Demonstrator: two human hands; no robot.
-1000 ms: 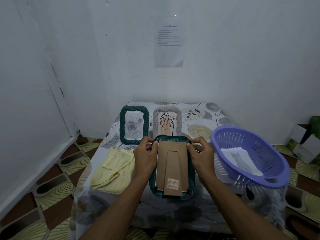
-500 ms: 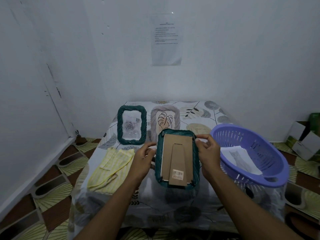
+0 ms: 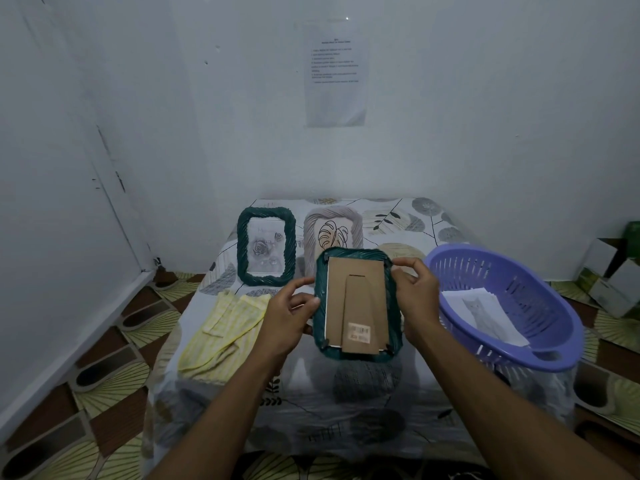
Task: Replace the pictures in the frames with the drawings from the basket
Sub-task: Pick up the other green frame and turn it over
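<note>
A dark green woven frame (image 3: 320, 327) is held above the table with its back to me. Its brown cardboard backing (image 3: 356, 299) with a fold-out stand and a barcode sticker is in place. My left hand (image 3: 287, 320) holds the frame's left edge, thumb on the rim. My right hand (image 3: 417, 294) pinches the upper right corner. A purple basket (image 3: 526, 292) stands at the right with white drawings (image 3: 485, 313) inside. Behind lie a second green frame (image 3: 242, 251) with a rose picture and a beige frame (image 3: 332, 233) with a leaf picture.
A yellow striped cloth (image 3: 221, 327) lies on the left of the leaf-patterned tablecloth (image 3: 346, 403). The table stands against a white wall with a printed sheet (image 3: 335, 74) on it. Cardboard boxes (image 3: 613, 282) sit on the floor at the far right.
The frame has risen off the table and shifted slightly right. My left hand slid from the top left corner down to the left edge; my right hand stays at the top right corner.
</note>
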